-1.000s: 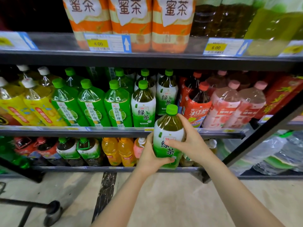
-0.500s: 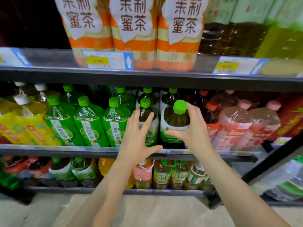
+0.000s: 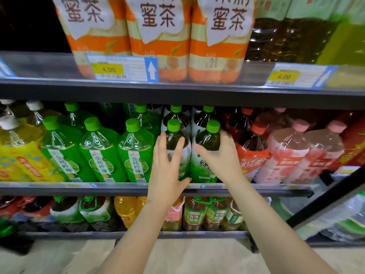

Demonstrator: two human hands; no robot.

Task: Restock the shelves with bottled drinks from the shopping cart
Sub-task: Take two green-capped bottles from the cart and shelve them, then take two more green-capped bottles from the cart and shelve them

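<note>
The step in hand looks like seating a green tea bottle on the middle shelf (image 3: 118, 187) — the placing itself seems all but done, with the bottle standing upright at the shelf's front edge. The next move, as I judge it, calls for letting go cleanly and reaching back for another bottle; the shopping cart is out of view.

Going left to right along that shelf: yellow-labelled bottles (image 3: 17, 155) of pale drink stand at the far left, then three bright green bottles (image 3: 98, 155) with clear shoulders. Next comes the left-hand green tea bottle (image 3: 174, 135), full of dark tea, with the left hand (image 3: 167, 171) laid against its front, fingers straight and spread, thumb near the shelf lip — pressing, not gripping. Touching it on the right is the right-hand green tea bottle (image 3: 205, 159), which the right hand (image 3: 221, 155) holds round its shoulder, thumb across the front and fingers curled behind. Beyond stand a red-labelled bottle (image 3: 252, 155) of dark drink and pink bottles (image 3: 296, 155).
</note>
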